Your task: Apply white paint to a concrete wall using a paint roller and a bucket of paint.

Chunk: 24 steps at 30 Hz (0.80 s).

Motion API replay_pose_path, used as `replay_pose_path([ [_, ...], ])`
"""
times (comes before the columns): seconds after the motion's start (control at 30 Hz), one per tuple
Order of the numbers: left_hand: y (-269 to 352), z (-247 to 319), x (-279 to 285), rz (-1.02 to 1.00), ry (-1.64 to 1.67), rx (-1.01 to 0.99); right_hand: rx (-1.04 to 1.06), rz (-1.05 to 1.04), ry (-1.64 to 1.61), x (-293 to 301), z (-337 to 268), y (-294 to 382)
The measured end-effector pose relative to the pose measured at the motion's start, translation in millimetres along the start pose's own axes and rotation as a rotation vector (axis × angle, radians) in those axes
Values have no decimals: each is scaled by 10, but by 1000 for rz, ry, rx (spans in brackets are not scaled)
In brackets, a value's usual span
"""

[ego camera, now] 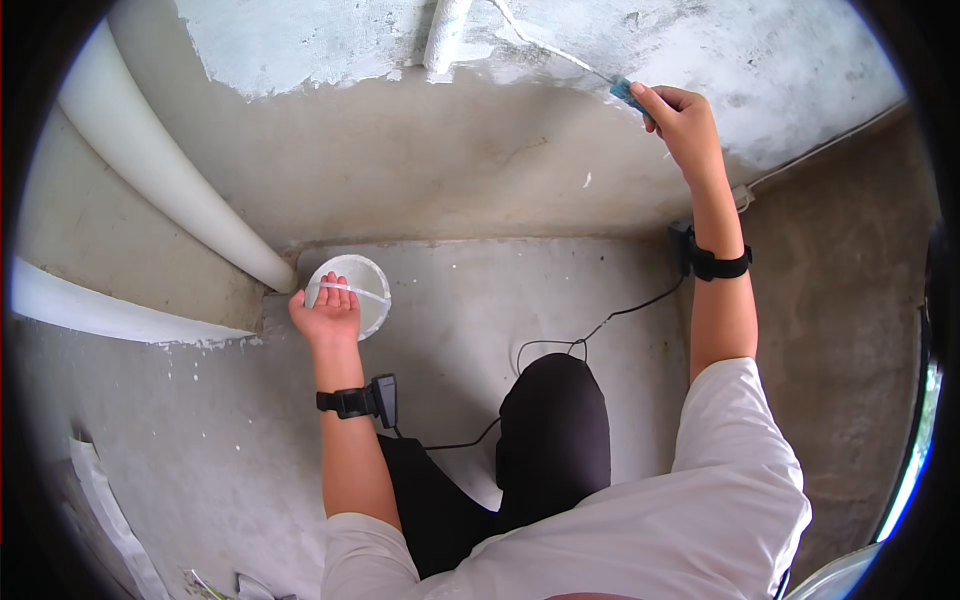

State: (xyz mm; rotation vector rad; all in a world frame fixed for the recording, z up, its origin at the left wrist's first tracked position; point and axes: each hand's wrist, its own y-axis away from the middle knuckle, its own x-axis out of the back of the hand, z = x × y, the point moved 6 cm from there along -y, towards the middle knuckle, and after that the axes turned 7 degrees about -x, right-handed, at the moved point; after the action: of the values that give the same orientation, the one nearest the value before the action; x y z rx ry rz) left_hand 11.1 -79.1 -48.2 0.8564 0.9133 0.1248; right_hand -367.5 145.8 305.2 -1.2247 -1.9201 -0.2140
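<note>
My right hand [679, 120] grips the teal handle [630, 97] of a small paint roller near the upper wall. The roller's thin frame [551, 49] is coated white and bends out of view at the top. Its white sleeve [448, 34] lies against the wall at the edge of the white coating [300, 45]. My left hand [330, 315] is palm up at a round white plastic bucket [375, 274], with the bucket's pale handle [366, 292] across its fingers. The inside of the bucket is partly hidden by the hand.
A thick white pipe [172, 161] stands left of the bucket. A black cable [637, 307] runs near my knee [559, 412] from the device on my right forearm. White drips mark the grey floor [225, 405]. A white-edged ledge [127, 307] is at left, and a brown wall [817, 300] at right.
</note>
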Motion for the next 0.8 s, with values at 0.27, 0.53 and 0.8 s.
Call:
replay_pose_path([
  [0.27,21,-9,-3,4,-5,7,-10,12,-6,117,226,-11],
  [0.53,19,-4,7,11,-16,-7,-73,-2,-54,240,442,34],
  [0.8,5,-20,9,11,-12,2,-164,6,-140,235,835,86],
])
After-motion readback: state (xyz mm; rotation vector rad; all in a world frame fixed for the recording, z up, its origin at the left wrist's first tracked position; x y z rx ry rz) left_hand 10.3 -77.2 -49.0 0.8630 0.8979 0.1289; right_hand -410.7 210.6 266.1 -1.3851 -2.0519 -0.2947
